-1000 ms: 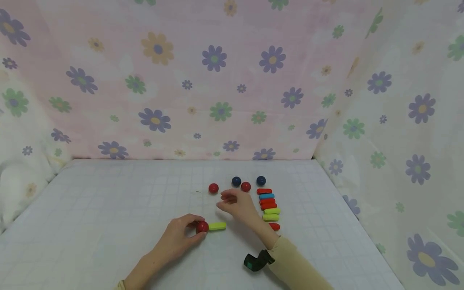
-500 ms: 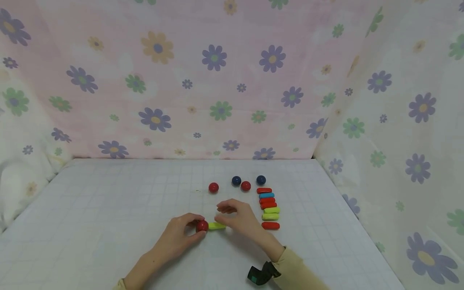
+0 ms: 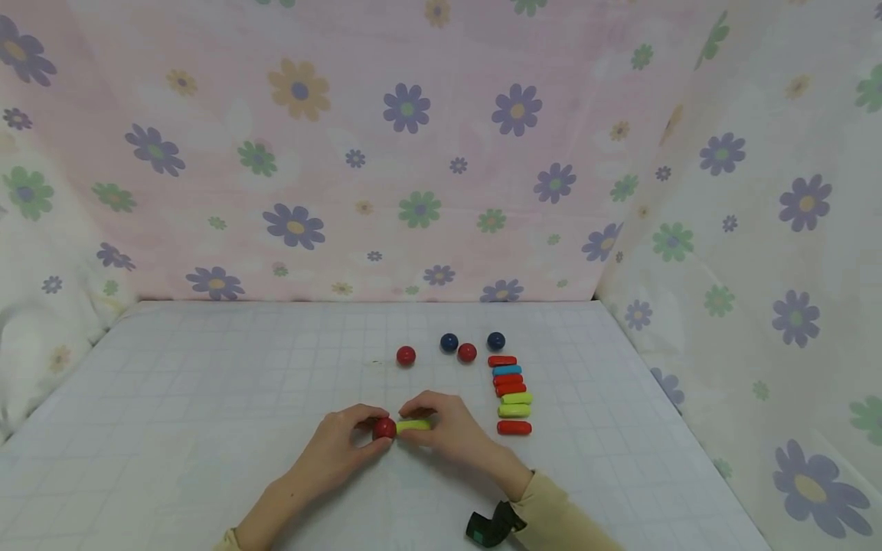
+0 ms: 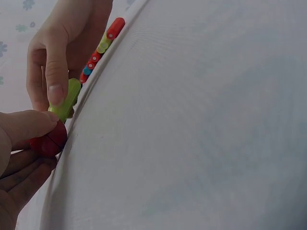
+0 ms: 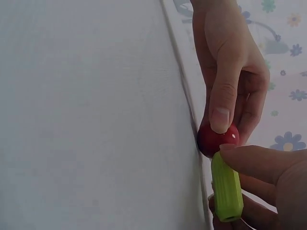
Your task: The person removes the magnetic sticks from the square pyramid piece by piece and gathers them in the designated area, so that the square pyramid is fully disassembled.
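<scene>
Near the front middle of the table, my left hand (image 3: 338, 445) pinches a shiny red ball (image 3: 384, 430) between thumb and fingers. My right hand (image 3: 455, 435) has thumb and fingers on either side of a yellow-green rod (image 3: 415, 425), whose near end meets the ball's right side. From the right wrist, the rod (image 5: 227, 191) looks ribbed, with a small dark hole in its outer end; its other end sits against the red ball (image 5: 216, 141) under my right thumb. In the left wrist view a thin dark line crosses the red ball (image 4: 50, 142).
To the right lies a column of short rods: red (image 3: 514, 428), yellow-green (image 3: 514, 411) and blue (image 3: 507, 370) among them. Behind are two red balls (image 3: 406, 356) and two dark blue balls (image 3: 496, 341). Flowered cloth (image 3: 331, 153) walls the white table.
My right hand has come down and toward me from near the far balls and taken hold of the yellow-green rod. The left hand stays put with the red ball.
</scene>
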{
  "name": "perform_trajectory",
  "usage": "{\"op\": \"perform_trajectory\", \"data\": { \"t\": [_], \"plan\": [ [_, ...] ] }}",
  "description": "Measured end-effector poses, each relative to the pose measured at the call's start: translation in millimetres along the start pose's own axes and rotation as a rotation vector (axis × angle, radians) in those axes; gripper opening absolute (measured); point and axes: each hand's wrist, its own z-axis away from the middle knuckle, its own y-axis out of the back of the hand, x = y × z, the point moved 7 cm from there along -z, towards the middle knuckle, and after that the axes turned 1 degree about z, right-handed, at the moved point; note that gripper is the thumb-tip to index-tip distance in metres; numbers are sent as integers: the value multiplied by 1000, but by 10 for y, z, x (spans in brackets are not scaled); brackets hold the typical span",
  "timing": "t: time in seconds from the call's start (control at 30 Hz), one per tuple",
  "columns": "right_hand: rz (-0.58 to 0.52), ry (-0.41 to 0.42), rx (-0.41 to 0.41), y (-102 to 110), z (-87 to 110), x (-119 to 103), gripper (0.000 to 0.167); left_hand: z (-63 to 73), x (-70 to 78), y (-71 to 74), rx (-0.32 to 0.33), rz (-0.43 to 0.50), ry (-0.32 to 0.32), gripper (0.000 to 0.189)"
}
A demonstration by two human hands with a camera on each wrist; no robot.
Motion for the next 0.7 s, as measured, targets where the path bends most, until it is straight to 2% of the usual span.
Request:
{"op": "perform_trajectory", "data": {
  "t": [0.43,0.7],
  "plan": [
    [0,86,49,-85,-5,27,19,24,18,15,8,11,-25,33],
    [18,97,55,-101,-3,31,20,33,22,17,14,15,-39,34]
  ]
}}
